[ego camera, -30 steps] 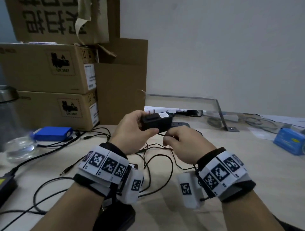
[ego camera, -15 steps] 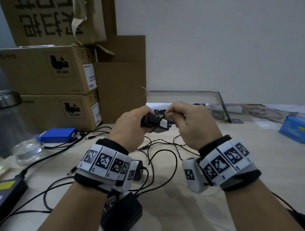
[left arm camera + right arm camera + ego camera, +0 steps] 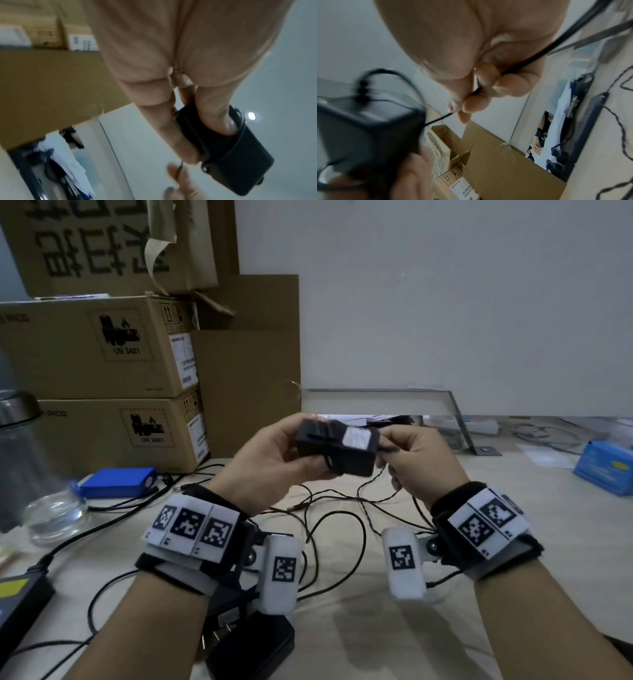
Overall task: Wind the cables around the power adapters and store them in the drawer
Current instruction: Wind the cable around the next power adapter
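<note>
My left hand [image 3: 274, 463] grips a black power adapter [image 3: 337, 448] with a white label, held above the desk. The left wrist view shows my thumb and fingers round this adapter [image 3: 228, 157], with turns of thin cable over its body. My right hand [image 3: 416, 457] is just right of the adapter and pinches its thin black cable [image 3: 477, 91] between thumb and fingertips. The cable [image 3: 342, 518] trails down in loose loops onto the desk. A second black adapter [image 3: 250, 648] lies on the desk near the front, under my left wrist. No drawer is in view.
Stacked cardboard boxes [image 3: 102, 378] fill the back left. A blue battery pack [image 3: 118, 482] and a glass jar [image 3: 37, 474] stand at the left. A blue box [image 3: 606, 474] sits at far right, a clear acrylic stand [image 3: 394, 402] behind my hands.
My right hand rose from below the adapter to its top, then came down on its right side, drawing the cable round it. The left hand turned and lifted the adapter slightly.
</note>
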